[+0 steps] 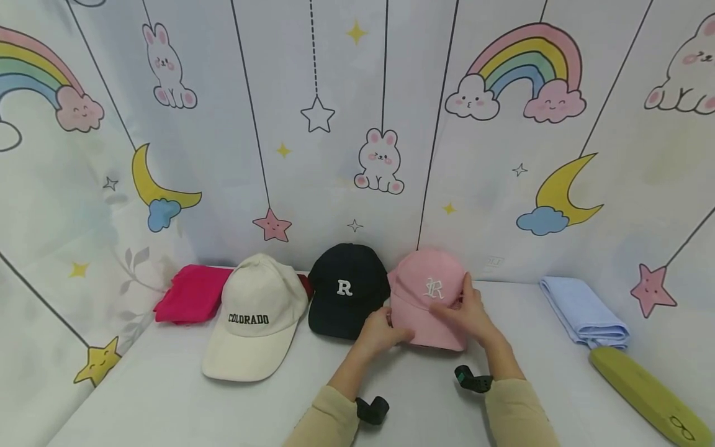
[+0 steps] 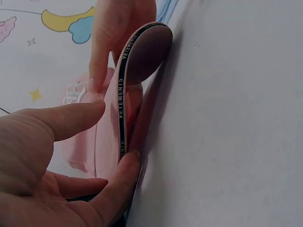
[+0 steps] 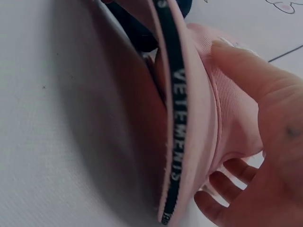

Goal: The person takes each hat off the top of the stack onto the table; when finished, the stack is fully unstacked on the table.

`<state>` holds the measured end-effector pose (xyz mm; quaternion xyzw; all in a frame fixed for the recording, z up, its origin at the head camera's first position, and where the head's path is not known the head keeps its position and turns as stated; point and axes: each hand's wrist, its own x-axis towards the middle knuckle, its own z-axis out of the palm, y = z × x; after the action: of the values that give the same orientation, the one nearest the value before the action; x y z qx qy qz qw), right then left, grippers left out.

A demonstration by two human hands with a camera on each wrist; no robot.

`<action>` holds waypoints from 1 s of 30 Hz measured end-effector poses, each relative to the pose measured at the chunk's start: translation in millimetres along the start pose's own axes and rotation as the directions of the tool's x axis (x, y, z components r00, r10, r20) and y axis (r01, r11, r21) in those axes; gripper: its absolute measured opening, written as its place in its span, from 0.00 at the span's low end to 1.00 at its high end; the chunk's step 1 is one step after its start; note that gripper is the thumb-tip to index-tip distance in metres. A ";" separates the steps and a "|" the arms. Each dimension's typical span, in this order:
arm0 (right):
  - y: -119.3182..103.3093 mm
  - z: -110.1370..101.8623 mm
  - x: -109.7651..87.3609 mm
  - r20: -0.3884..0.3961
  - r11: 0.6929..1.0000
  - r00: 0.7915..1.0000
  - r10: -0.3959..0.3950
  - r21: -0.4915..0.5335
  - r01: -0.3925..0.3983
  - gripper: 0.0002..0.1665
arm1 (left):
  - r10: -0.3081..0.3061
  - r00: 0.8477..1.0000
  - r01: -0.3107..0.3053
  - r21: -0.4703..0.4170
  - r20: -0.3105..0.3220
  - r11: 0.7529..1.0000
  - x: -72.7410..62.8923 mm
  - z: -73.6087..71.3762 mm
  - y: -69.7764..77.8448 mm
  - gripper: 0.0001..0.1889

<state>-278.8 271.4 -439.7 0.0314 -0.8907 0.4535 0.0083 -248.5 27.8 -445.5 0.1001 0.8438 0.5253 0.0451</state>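
A pink baseball cap (image 1: 427, 323) with a white embroidered letter rests at the back of the white table, between both hands. My left hand (image 1: 381, 333) pinches the left side of its brim, thumb on top and a fingertip at the edge. The right hand (image 1: 469, 310) holds the crown from the right, its thumb on the front near the letter and its fingers curled round the side. Dark trim reading VETEMENTS (image 3: 177, 123) runs along the brim's edge. Just left of it sits a black cap (image 1: 349, 292) marked R, close to the left hand's fingers.
A cream cap (image 1: 262, 298) lettered COLORADO stands further left, before a folded bright pink cloth (image 1: 190, 292). To the right are a folded light blue cloth (image 1: 583, 310) and a long olive-green case (image 1: 642, 391). A patterned curtain (image 1: 335, 186) hangs behind the table.
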 end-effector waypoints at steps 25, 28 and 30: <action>-2.9 23.1 3.6 -0.109 0.992 0.993 -0.047 -0.119 0.034 0.80 | -0.009 1.000 0.010 -0.070 0.020 0.998 -1.3 -46.4 0.6 0.35; -2.1 25.4 4.5 -0.114 0.993 0.992 -0.053 -0.112 0.040 0.79 | -0.008 1.000 0.009 -0.073 0.015 0.997 -0.5 -48.0 -0.9 0.36; -1.8 26.8 5.3 -0.113 0.993 0.992 -0.059 -0.108 0.047 0.79 | -0.009 1.000 0.010 -0.079 0.010 0.997 -0.2 -49.0 -1.4 0.36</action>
<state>-283.5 248.5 -453.8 0.0282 -0.9103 0.4064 0.0735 -257.4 -15.8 -425.1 0.0967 0.8226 0.5575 0.0555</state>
